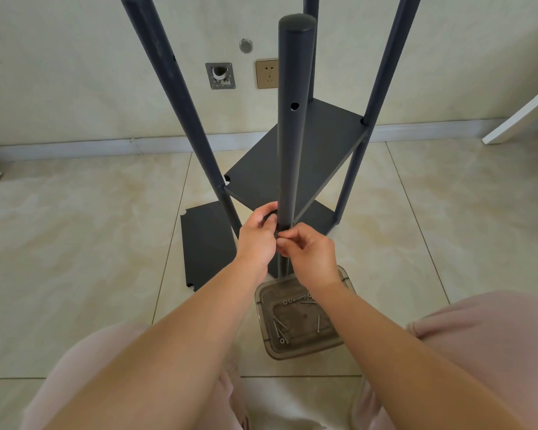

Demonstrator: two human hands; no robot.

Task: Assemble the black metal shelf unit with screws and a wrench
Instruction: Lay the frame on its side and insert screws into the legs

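On the tiled floor point(75, 243), just ahead of the person's knees, the black metal shelf unit point(295, 162) stands partly built, four dark posts rising toward the camera and one shelf panel point(323, 141) fixed between them at mid height. The nearest post point(294, 119) runs straight up between the two hands, with a round hole showing in its side well above them. The left hand point(257, 235) curls its fingers round this post from the left, its grip clamped on the tube. The right hand point(308, 251) meets it from the right and slightly nearer the camera, thumb and fingertips pinched together against the post just beside the left thumb; whatever small piece the grip pinches is hidden by the fingers, so I cannot tell what it is. Directly below the right wrist, near the foot of the post, a clear plastic tray point(339, 344) rests on the floor with several loose screws point(280, 330) and a few small washers scattered in it. To the left of the left hand and lower, a second shelf panel point(205, 243) lies flat on the tiles, notched at its corners. Beyond the hands, past the unit, the wall carries a socket point(266, 74) and a metal plate point(220, 76). Far to the right of the hands, a white board point(522, 116) slants near the skirting.
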